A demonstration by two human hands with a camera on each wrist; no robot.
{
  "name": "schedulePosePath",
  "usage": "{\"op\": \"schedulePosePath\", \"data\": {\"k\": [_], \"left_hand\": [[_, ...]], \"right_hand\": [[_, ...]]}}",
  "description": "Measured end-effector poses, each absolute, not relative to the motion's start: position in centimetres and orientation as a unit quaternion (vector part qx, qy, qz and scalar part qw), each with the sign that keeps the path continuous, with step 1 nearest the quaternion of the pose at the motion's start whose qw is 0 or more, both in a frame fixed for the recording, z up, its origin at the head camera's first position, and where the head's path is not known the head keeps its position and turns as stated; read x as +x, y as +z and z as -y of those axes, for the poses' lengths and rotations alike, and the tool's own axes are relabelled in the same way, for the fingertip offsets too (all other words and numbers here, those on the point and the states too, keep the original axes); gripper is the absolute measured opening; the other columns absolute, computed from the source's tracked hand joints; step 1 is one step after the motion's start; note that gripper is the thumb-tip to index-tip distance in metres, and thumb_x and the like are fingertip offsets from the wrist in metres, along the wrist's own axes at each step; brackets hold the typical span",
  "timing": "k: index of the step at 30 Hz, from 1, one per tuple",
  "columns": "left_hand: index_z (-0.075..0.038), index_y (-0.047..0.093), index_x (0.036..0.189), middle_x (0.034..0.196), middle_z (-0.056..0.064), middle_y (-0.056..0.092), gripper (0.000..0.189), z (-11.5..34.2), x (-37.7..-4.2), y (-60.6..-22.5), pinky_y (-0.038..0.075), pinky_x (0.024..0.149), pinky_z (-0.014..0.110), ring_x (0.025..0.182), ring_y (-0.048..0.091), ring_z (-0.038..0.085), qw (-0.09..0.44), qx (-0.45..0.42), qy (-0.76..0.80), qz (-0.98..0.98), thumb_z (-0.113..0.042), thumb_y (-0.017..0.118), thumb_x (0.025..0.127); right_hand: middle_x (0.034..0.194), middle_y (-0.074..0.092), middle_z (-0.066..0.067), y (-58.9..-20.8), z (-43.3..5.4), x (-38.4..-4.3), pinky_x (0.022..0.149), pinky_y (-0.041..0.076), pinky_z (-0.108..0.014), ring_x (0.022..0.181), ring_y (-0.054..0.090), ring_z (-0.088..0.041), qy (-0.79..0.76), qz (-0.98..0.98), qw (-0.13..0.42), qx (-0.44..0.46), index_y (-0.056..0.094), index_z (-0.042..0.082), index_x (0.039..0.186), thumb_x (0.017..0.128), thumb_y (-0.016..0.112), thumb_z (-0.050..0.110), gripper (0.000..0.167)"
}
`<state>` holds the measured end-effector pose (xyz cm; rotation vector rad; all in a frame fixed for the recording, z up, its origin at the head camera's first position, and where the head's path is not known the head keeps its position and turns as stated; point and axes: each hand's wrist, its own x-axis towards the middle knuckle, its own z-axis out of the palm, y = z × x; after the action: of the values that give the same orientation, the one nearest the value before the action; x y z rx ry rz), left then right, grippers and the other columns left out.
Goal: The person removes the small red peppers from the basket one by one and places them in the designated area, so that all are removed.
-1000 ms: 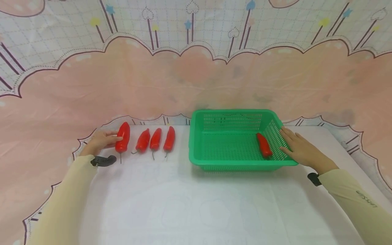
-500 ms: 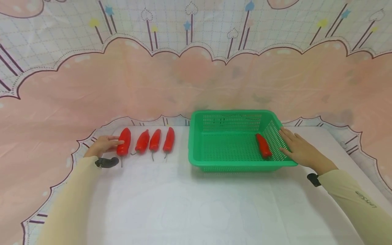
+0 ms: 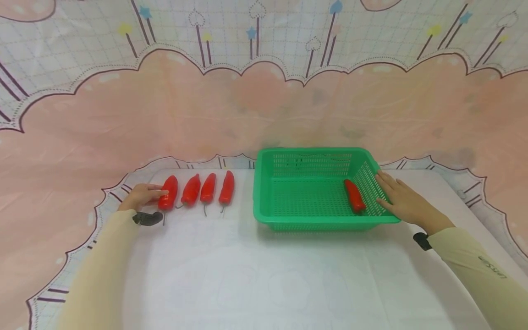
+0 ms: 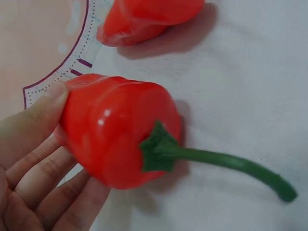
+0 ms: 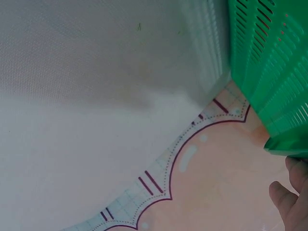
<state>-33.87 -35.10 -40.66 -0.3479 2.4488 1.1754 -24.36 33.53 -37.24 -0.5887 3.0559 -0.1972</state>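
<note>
My left hand [image 3: 142, 196] holds the leftmost red pepper [image 3: 168, 200] on the white table, at the far end of a row. In the left wrist view the thumb lies on one side of this pepper [image 4: 122, 134] and the fingers on the other, with its curved green stem pointing away from the hand. Three more red peppers, the nearest one [image 3: 191, 191] just to its right, lie side by side. With its fingers extended, my right hand [image 3: 406, 201] rests on the right rim of a green plastic basket [image 3: 326, 220]. One red pepper [image 3: 354, 196] lies inside, near the right wall.
A white cloth [image 3: 288, 279] covers the table in front of the basket. Behind stands a patterned pink and white fabric backdrop [image 3: 206, 110], which also borders the table on both sides.
My left hand has lowered the leftmost pepper toward the table and shifted slightly right, next to the row. The right hand and the basket have stayed in place.
</note>
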Motion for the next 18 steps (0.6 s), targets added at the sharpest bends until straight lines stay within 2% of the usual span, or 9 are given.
{"op": "schedulePosePath", "data": {"k": [9,18], "left_hand": [[-0.005,0.028,0.147,0.150,0.025,0.024,0.077,34.9,-34.1,-41.0,0.047,0.100,0.042,0.132,0.025,0.043,0.190,-0.114,0.419,-0.880,-0.047,0.057,0.089],[-0.005,0.031,0.146,0.150,0.024,0.027,0.077,34.7,-35.0,-41.9,0.037,0.109,0.050,0.132,0.029,0.041,0.182,-0.135,0.435,-0.871,-0.049,0.058,0.088]], "right_hand": [[0.152,0.017,-0.030,-36.8,-33.3,-24.3,0.113,0.017,-0.060,0.140,0.018,-0.045,-0.055,-0.980,0.014,-0.190,0.017,-0.011,0.145,0.096,0.049,0.030,0.071],[0.151,0.018,-0.030,-37.1,-33.3,-24.4,0.113,0.017,-0.060,0.139,0.019,-0.045,-0.059,-0.980,0.007,-0.189,0.019,-0.011,0.144,0.095,0.050,0.029,0.071]]}}
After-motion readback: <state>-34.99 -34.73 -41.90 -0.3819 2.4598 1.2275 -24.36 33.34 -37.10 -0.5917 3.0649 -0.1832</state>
